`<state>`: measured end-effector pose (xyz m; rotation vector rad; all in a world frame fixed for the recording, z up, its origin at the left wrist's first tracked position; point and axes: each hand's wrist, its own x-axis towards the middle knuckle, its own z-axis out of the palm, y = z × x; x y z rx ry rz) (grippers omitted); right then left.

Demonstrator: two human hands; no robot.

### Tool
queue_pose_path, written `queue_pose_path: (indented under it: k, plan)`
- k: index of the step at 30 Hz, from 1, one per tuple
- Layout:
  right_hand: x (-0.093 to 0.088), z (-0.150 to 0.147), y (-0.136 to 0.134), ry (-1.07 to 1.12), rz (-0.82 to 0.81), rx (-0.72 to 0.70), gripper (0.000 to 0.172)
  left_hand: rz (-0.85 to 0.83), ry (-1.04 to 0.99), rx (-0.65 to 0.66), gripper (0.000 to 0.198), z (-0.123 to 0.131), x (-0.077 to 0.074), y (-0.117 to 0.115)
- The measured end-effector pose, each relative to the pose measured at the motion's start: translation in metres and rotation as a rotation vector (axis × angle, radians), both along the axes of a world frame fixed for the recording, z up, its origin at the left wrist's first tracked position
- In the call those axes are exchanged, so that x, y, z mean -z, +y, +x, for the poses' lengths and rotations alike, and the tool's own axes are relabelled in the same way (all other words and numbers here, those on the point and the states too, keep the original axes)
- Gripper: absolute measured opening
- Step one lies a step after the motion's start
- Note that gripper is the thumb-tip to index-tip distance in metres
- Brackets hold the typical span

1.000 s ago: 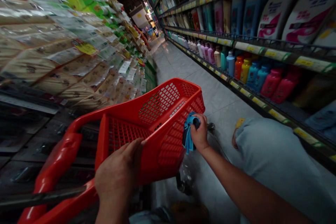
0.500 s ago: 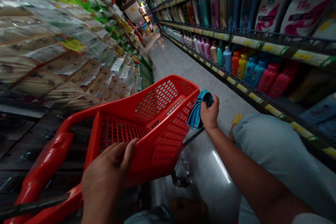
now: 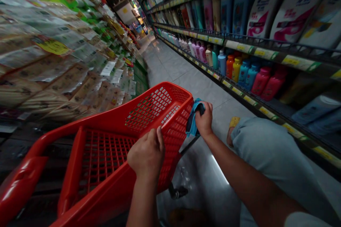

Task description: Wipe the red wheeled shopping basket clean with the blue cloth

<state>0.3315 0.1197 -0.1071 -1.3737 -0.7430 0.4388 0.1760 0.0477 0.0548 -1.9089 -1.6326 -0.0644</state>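
A red plastic shopping cart basket (image 3: 112, 142) with mesh walls tilts in front of me in a shop aisle. My left hand (image 3: 147, 154) grips the basket's near right rim, fingers curled over the edge. My right hand (image 3: 204, 120) is closed on a bunched blue cloth (image 3: 194, 118) and presses it against the outside of the basket's right wall near the front corner. My knee in light trousers (image 3: 269, 156) is bent at the right, with a foot in a yellow sandal (image 3: 232, 125) on the floor.
Shelves of packets (image 3: 61, 60) line the left side. Shelves of coloured bottles (image 3: 239, 67) with price labels line the right. The grey tiled aisle floor (image 3: 176, 67) runs ahead. A cart wheel (image 3: 176, 193) sits under the basket.
My left hand has moved right and forward along the rim and closed on it. My right hand with the cloth rose, then shifted slightly down along the basket's right wall.
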Motion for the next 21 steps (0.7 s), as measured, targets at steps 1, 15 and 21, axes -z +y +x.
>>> queue_pose_path:
  k: [1,15,21]
  plan:
    - [0.01,0.006,0.007,0.075,-0.07,0.045,0.033,0.048,0.023,0.048,0.048,-0.004,0.001,-0.001]
    - [-0.017,0.077,0.03,0.259,-0.114,-0.371,0.028,0.115,-0.011,0.426,0.023,-0.04,-0.003,-0.043]
    - [0.014,0.063,0.002,0.279,-0.399,-0.562,0.013,0.145,-0.071,0.595,0.018,-0.066,-0.005,-0.056]
